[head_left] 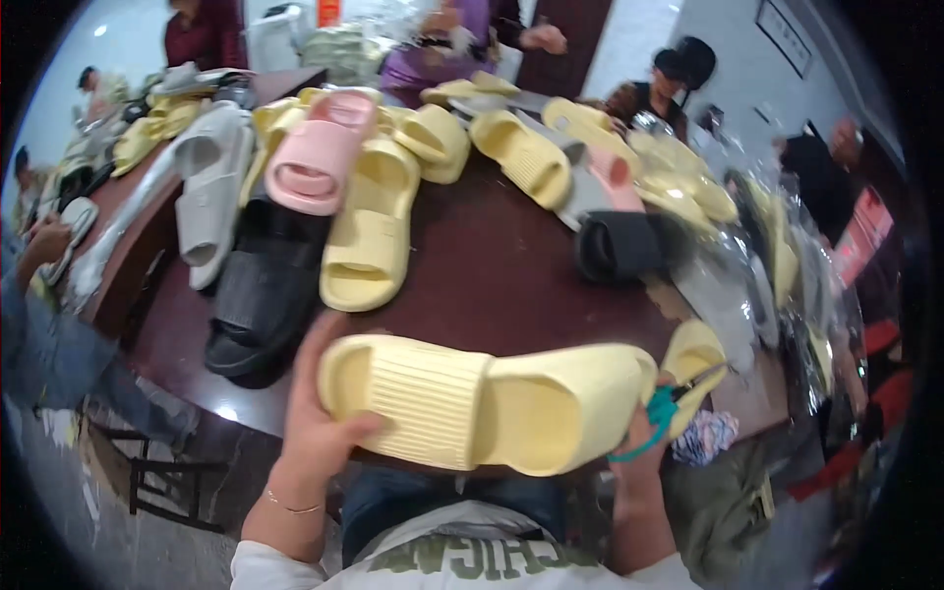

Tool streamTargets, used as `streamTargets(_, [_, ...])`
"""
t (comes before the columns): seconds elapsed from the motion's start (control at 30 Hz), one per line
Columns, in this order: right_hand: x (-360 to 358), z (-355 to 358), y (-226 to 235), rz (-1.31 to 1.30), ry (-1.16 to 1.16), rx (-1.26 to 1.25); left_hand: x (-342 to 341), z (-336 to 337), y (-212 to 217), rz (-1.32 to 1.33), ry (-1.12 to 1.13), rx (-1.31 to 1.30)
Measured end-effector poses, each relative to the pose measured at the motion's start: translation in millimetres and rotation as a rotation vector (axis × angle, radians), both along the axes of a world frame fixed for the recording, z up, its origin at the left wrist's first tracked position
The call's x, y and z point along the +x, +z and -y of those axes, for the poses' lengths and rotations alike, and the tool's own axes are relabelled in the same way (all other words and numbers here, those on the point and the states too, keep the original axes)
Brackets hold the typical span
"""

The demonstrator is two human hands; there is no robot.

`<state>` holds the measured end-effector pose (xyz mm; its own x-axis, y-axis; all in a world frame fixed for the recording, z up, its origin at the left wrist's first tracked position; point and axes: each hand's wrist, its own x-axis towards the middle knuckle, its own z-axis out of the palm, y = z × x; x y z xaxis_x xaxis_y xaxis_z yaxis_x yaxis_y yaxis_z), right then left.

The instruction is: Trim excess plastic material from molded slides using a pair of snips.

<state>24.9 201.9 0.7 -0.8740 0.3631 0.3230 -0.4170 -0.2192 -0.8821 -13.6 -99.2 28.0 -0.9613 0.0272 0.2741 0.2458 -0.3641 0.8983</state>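
Pale yellow slide slippers (425,403) lie crosswise in front of me, held above the table's near edge. A ribbed strap forms their left part and a smooth yellow part the right; whether these are one slipper or two overlapping, I cannot tell. My left hand (320,413) grips the left end, thumb on the ribbed strap. Around the teal handles of a pair of scissors (661,405) my right hand (641,438) is closed, close by the right end of the slippers, which hides some of its fingers. The dark blades point right, across another yellow slipper (696,349).
On the dark red table (472,270) stand black (258,305), yellow (369,226), pink (320,157) and grey slippers (208,187). A black slipper (619,246) lies right of centre. Clear-bagged slippers (777,236) pile up at right. A patterned cloth bundle (705,436) sits near my right hand. Other people work around.
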Motion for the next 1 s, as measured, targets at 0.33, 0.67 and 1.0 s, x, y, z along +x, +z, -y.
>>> streamTargets(0.33, [-12, 17, -11, 0.049, -0.039, 0.084, 0, 54, -5, 0.023, -0.017, -0.037])
streamTargets(0.67, [4, 20, -3, 0.195, 0.157, 0.300, -55, 118, 26, -0.113, 0.740, 0.361])
streamTargets(1.0, [5, 23, -6, 0.139, 0.245, 0.395, -144, 168, 32, 0.011, 0.579, -0.047])
